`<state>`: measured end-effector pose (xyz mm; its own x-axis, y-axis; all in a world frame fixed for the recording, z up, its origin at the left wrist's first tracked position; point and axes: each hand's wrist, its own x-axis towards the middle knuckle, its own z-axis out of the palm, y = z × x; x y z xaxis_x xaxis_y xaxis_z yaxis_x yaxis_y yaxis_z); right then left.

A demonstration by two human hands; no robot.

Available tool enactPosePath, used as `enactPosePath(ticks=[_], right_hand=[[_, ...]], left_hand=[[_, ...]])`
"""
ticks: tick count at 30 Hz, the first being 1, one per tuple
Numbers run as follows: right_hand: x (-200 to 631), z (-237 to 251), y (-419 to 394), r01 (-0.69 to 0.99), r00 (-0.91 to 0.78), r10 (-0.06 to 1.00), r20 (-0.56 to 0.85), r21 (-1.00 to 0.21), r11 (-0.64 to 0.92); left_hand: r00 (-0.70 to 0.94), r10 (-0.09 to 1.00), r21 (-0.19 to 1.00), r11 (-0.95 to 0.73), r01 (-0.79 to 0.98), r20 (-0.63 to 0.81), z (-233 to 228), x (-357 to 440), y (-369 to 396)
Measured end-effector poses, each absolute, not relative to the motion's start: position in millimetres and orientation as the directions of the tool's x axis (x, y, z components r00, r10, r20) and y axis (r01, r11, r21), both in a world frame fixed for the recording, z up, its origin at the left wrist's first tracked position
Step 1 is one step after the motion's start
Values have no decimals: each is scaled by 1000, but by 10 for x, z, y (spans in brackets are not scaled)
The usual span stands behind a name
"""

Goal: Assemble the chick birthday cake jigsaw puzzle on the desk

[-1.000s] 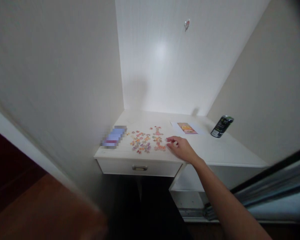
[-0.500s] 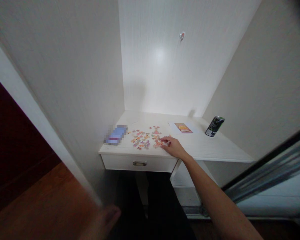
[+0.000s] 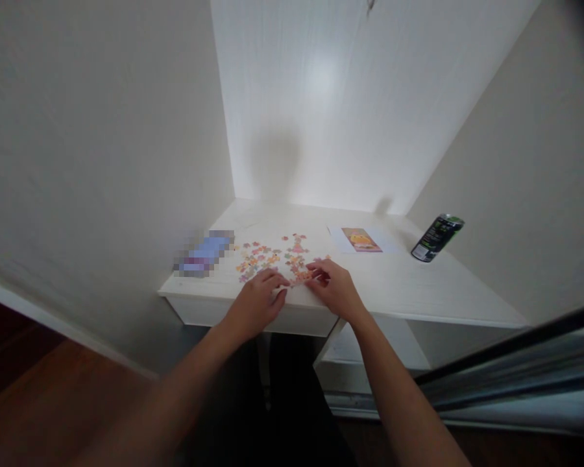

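Many small jigsaw puzzle pieces (image 3: 259, 253) in orange, pink, purple and green lie loose on the white desk (image 3: 399, 285). A partly joined cluster of puzzle pieces (image 3: 296, 259) stands to their right. At the cluster's near end, my right hand (image 3: 335, 288) curls its thumb and fingers around a reddish puzzle piece (image 3: 304, 276). My left hand (image 3: 260, 299) reaches over the near loose pieces, fingers stretched toward the same spot and thumb apart. Its fingertips are close to the cluster; whether they touch it is hard to tell.
A picture card (image 3: 361, 239) showing a yellow figure lies on white paper behind my right hand. Farther right stands a dark drink can (image 3: 437, 239). A blurred-out bluish flat object (image 3: 205, 253) lies at the left. Walls enclose the desk at both sides and behind.
My left hand has come up from below the desk to the pieces beside my right hand. My right hand stays at the cluster. The view has tilted down and closer.
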<state>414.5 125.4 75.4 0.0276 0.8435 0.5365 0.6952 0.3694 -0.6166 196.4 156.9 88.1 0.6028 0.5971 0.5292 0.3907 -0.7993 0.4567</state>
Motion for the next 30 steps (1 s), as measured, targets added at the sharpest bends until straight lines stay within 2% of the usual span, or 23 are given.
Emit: enactPosePath(ticks=[5,9,15,19,24,28,30], right_hand=[[4164,786,1248,653,59,871,487,-679,335],[4171,797,1253,628,100,880,464,-715,306],[4194,779,1270,561,172,899,403,-790,247],[4194,800,1266,575,203,905,374,-794,199],[4174,851,1248,673,208,894,397,-721,163],[4144,836,1250,737,216,899,381,-667,106],[4127,820,1254,764,207,902,379,-639,93]], left_hand=[[599,655,475,-752,457,461,922,2382,1880],[624,655,496,-746,445,425,913,2498,1996],[604,688,632,-686,361,402,879,2485,2062],[602,706,646,-664,377,374,884,2473,2080],[587,685,555,-714,427,431,940,2471,2031],[516,615,396,-784,478,597,966,2369,1870],[529,589,325,-796,511,610,940,2267,1762]])
